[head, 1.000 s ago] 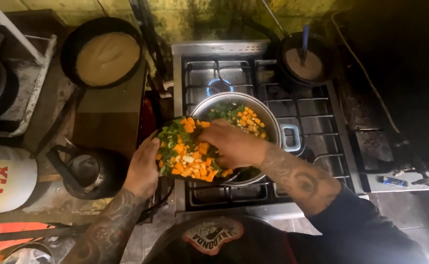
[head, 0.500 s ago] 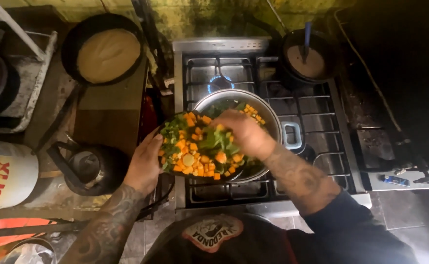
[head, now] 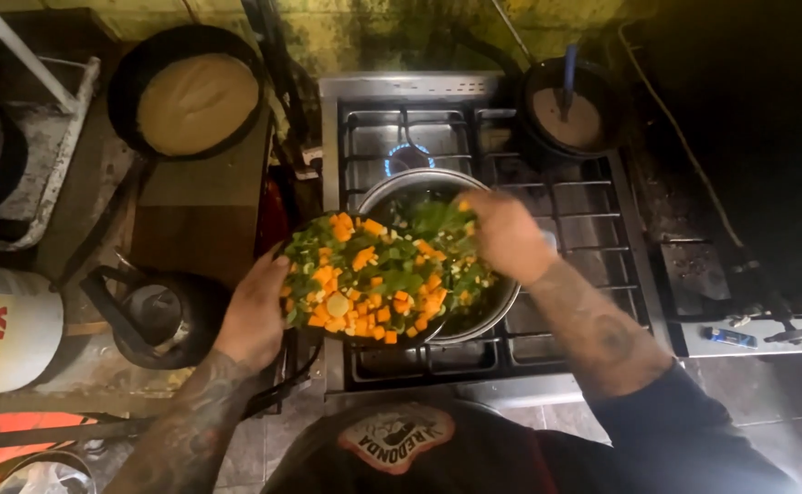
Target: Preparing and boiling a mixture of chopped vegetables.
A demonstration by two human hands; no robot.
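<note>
My left hand (head: 255, 306) grips the left rim of a plate heaped with chopped orange and green vegetables (head: 364, 279), held tilted over a steel pot (head: 483, 316) on the stove's front left burner. My right hand (head: 506, 233) rests on the far right side of the vegetable pile, fingers bent against the pieces, just above the pot's mouth. Most of the pot is hidden by the plate and my hand.
A blue flame burns on the back left burner (head: 407, 157). A dark pot with a blue-handled utensil (head: 567, 114) sits back right. Left of the stove stand a black pan with pale batter (head: 195, 101), a dark kettle (head: 159, 316) and a white bucket (head: 3, 334).
My right hand has slid from the plate's middle toward its far right edge, pushing vegetables toward the pot. The plate has shifted slightly and the left hand keeps its hold.
</note>
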